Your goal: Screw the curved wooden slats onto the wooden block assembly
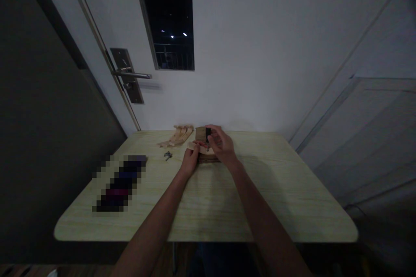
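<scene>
A brown, boxy item (200,133), perhaps a small bag, lies at the far middle of the table with a paler beige strip (204,150) across its front. My left hand (190,160) is closed on the left end of that strip, near a bit of red. My right hand (224,146) reaches over the item's right side, thumb and fingers curled around a dark black piece (208,133). Something small and metallic (207,148) hangs below it. My right hand hides much of the item, so its exact kind is unclear.
A bunch of keys (167,155) lies left of my left hand. Behind it rests a beige, strap-like item (178,135). A pixelated dark object (121,184) is on the left of the pale wooden table (292,207). A white door with a handle (133,75) stands beyond.
</scene>
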Motion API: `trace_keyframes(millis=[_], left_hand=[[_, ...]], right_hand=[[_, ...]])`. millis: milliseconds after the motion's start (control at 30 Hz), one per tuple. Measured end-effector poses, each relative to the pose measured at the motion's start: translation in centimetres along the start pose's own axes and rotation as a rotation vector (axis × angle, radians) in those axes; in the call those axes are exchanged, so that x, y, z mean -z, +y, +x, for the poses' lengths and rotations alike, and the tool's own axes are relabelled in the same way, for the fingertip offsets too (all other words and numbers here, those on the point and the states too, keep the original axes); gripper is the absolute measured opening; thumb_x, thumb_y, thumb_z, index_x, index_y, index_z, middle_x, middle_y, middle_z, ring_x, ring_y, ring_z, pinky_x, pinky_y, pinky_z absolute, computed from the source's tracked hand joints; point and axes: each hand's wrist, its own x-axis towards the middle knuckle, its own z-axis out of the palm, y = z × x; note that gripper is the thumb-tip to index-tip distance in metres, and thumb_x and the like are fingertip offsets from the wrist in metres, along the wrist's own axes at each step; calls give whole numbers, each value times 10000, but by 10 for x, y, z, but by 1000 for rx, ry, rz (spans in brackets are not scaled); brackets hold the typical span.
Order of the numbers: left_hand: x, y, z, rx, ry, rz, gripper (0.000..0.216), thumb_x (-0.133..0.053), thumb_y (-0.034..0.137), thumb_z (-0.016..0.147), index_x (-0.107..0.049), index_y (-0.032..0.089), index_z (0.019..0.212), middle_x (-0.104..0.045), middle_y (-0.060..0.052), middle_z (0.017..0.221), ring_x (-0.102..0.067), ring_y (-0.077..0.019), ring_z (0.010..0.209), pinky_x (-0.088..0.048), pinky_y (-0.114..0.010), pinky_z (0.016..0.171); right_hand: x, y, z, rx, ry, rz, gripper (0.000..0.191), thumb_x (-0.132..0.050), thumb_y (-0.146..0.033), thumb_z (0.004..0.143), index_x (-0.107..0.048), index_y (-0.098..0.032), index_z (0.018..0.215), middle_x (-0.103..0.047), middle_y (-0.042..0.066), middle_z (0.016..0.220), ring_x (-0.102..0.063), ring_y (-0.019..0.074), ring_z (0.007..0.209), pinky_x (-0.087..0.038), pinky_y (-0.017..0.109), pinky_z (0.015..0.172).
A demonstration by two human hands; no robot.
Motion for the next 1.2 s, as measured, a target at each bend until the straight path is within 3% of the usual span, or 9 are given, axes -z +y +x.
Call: trace_keyframes(millis=[167, 300, 400, 667, 1000, 1200], left_hand=[[0, -2, 0, -13, -4, 0, 409, -495, 558, 856, -644, 178, 870, -689, -63, 916, -607, -207, 909, -464, -320, 885], [0, 0, 0, -14, 5, -11, 383, -515, 547, 848, -642, 186, 846, -692, -58, 895, -611, -203, 890, -471, -321, 877], [0, 1, -1, 2, 17, -21, 366, -528, 540, 847, -636, 191, 834, -694, -53, 886, -613, -205, 886, -475, -323, 875], [-1, 4, -1, -1, 7, -13, 394, -517, 553, 845, -642, 180, 841, -693, -58, 885, -617, -206, 883, -476, -319, 865], [-1, 3, -1, 18, 19, -8, 398, -526, 573, 833, -641, 192, 837, -697, -56, 903, -608, -209, 895, -463, -319, 879], [0, -2, 0, -9, 1, -11, 398, -509, 553, 852, -656, 184, 854, -699, -65, 910, -610, -214, 907, -464, -327, 888]], right_hand=[[1, 0, 0, -16, -36, 76, 319, -544, -361, 910, -577, -277, 1216, -715, 41, 1088, -698, 191, 930, -578, 324, 784], [-3, 4, 0, -62, 4, 72, 350, -653, -374, 844, -600, -290, 1179, -728, 22, 979, -692, 165, 732, -579, 291, 647], [-5, 4, -1, -69, 45, 33, 357, -689, -376, 815, -607, -298, 1154, -722, 10, 939, -672, 157, 695, -569, 274, 604], [-2, -2, -4, -34, 20, 17, 345, -578, -354, 887, -555, -300, 1227, -715, 38, 1093, -703, 194, 918, -588, 322, 745], [-3, 3, -2, -41, 10, -10, 337, -634, -361, 852, -602, -303, 1183, -716, 11, 1013, -688, 168, 793, -578, 299, 709], [-3, 3, -3, -33, 39, 35, 326, -586, -364, 881, -581, -283, 1197, -715, 40, 1066, -693, 188, 893, -581, 325, 757]])
